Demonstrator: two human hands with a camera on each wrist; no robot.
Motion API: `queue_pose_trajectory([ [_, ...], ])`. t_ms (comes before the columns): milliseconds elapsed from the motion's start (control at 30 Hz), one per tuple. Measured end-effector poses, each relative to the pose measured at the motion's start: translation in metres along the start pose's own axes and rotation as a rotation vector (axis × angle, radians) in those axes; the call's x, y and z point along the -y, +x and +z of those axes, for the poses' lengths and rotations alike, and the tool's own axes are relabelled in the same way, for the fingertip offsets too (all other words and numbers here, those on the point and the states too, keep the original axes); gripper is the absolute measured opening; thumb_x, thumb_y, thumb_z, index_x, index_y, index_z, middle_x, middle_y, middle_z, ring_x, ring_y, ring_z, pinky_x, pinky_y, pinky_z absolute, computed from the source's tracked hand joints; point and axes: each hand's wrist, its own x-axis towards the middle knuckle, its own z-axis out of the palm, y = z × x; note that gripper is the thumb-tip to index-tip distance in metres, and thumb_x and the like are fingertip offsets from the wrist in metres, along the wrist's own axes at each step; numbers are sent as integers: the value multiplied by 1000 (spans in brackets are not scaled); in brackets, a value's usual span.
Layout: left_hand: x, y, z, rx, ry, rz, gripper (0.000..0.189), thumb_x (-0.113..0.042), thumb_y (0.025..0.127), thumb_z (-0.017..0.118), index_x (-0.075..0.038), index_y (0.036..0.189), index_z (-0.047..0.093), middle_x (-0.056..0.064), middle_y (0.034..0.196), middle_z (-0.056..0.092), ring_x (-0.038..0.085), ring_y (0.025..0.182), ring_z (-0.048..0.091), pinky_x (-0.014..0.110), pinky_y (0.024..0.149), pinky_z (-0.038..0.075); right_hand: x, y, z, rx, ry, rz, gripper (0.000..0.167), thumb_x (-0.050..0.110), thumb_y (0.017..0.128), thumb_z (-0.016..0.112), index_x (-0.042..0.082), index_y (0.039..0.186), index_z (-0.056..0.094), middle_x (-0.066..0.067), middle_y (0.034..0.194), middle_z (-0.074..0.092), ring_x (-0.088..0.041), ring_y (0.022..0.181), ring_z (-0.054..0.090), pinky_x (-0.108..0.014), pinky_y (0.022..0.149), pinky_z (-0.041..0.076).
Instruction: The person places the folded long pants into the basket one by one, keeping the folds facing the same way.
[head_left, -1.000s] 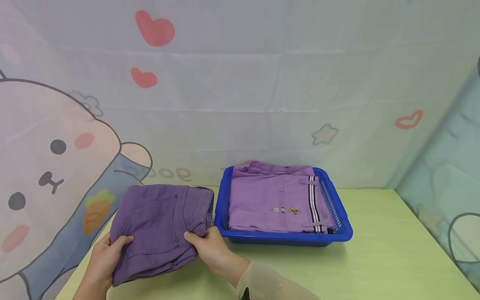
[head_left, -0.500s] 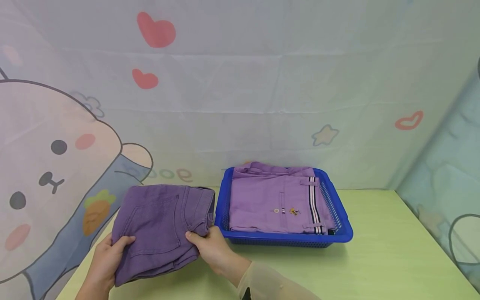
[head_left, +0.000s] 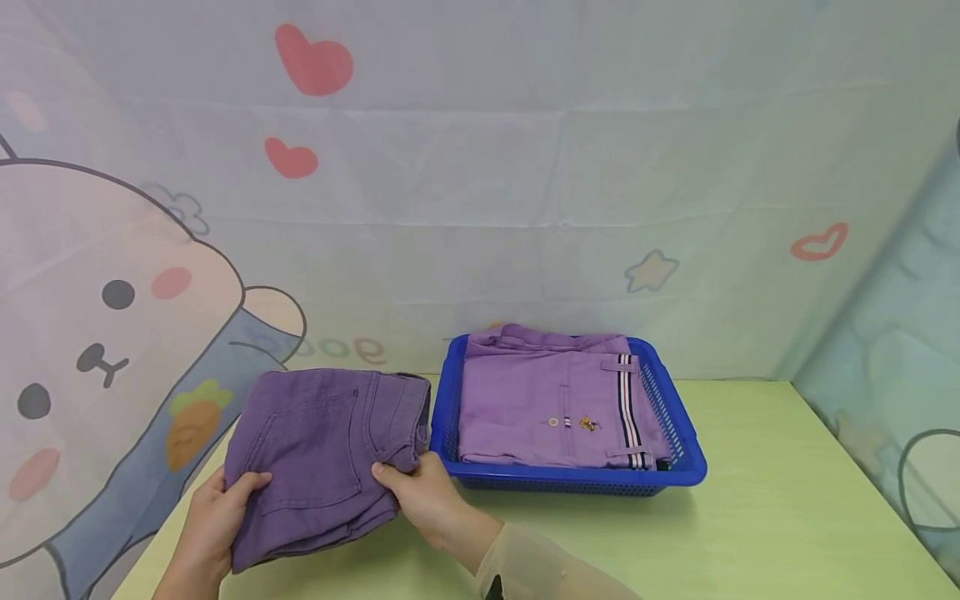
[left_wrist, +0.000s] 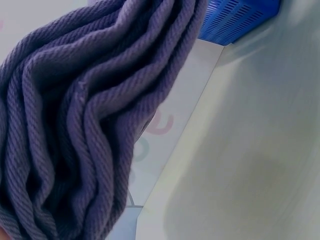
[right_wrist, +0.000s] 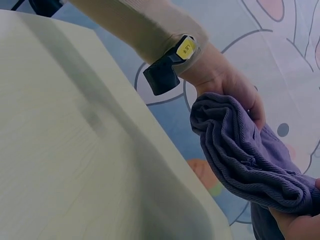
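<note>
Purple jeans (head_left: 315,450), folded into a thick bundle with a back pocket facing up, are held over the left part of the table. My left hand (head_left: 212,518) grips their left edge, thumb on top and the other fingers hidden beneath. At the waistband side, my right hand (head_left: 431,500) pinches the lower right corner, thumb also on top. The left wrist view shows the stacked layers of the jeans (left_wrist: 85,115) close up. From the right wrist view, the bundle (right_wrist: 240,155) is clear of the table, between both hands.
Right of the jeans stands a blue plastic basket (head_left: 570,473) with perforated sides. Folded lilac trousers (head_left: 517,408) with a striped waistband lie in it. The light green table (head_left: 787,492) extends to the right. A printed cartoon cloth (head_left: 480,167) hangs behind.
</note>
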Motion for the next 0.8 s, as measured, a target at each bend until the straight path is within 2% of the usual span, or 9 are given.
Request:
queue_pose_trajectory([
  [267, 0, 0, 0, 22, -22, 2, 56, -22, 91, 58, -4, 139, 36, -21, 87, 56, -4, 77, 58, 21, 68, 53, 1, -1, -1, -2, -1, 9, 34, 16, 92, 59, 1, 123, 56, -12, 117, 66, -22, 104, 65, -34, 91, 52],
  [367, -1, 0, 0, 29, -34, -1, 50, -21, 91, 58, -8, 136, 39, -22, 85, 56, -3, 77, 59, 22, 68, 53, 1, -1, -2, -2, -8, 11, 34, 16, 92, 59, 2, 124, 56, -12, 117, 66, -22, 104, 65, -34, 91, 52],
  [600, -2, -2, 0, 19, -59, 0, 25, -20, 91, 59, -22, 114, 50, -24, 79, 58, -2, 76, 60, 22, 68, 53, 2, -2, -2, 9, -14, 1, 34, 17, 93, 59, 3, 124, 57, -11, 118, 66, -22, 104, 65, -33, 91, 52],
  [800, -2, -2, 0, 20, -51, 0, 28, -20, 91, 59, -19, 118, 48, -24, 80, 57, -3, 76, 59, 21, 68, 53, 2, -1, -2, 5, -14, -9, 34, 16, 92, 59, 2, 123, 57, -12, 117, 66, -21, 104, 65, -33, 90, 52],
])
